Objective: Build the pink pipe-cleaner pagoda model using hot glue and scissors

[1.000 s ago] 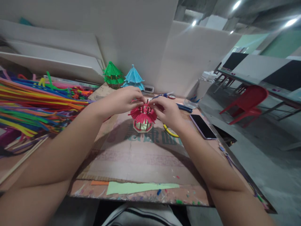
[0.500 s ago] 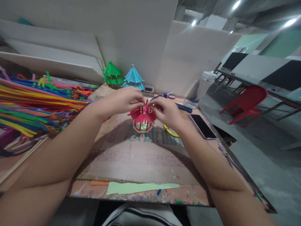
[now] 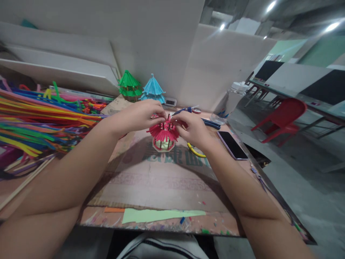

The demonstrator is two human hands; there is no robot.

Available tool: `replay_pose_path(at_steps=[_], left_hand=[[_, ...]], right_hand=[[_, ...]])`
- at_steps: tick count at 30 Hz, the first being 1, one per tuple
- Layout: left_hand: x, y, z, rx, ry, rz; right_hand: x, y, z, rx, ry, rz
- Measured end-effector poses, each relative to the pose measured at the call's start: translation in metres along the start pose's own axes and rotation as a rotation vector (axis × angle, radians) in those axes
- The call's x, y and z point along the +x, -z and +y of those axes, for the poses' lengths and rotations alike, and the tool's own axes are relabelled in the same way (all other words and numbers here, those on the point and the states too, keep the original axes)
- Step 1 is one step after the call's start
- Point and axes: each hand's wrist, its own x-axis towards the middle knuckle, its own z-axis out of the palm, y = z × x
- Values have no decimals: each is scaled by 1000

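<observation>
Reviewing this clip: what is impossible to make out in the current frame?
Head view: what the left hand and right hand pinch atop the pink pavilion model; their own fingers cover it.
Yellow curved item: mostly hidden behind the right wrist.
Printed characters on the cardboard: blurred, partly covered by the model.
Pipe cleaner pile: cut off by the left edge.
</observation>
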Motion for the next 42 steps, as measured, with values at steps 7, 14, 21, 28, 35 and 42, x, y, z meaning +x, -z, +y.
replay_pose_path(at_steps=[7, 14, 21, 28, 35, 42], left_hand=[[0, -1, -1, -13, 5, 4], [-1, -3, -3, -16, -2, 16], [-1, -2, -2, -33, 9, 15], [-1, 0, 1, -25, 19, -1], [-2, -1, 1, -18, 21, -8], [-2, 3, 10, 1, -36, 96]], right_hand=[[0, 0, 0, -10, -8, -14], [0, -5, 4, 8, -22, 9], [0, -3, 4, -21, -20, -27], [0, -2, 0, -74, -40, -44], [-1, -8, -3, -104, -77, -15], [0, -8, -4, -134, -72, 108]])
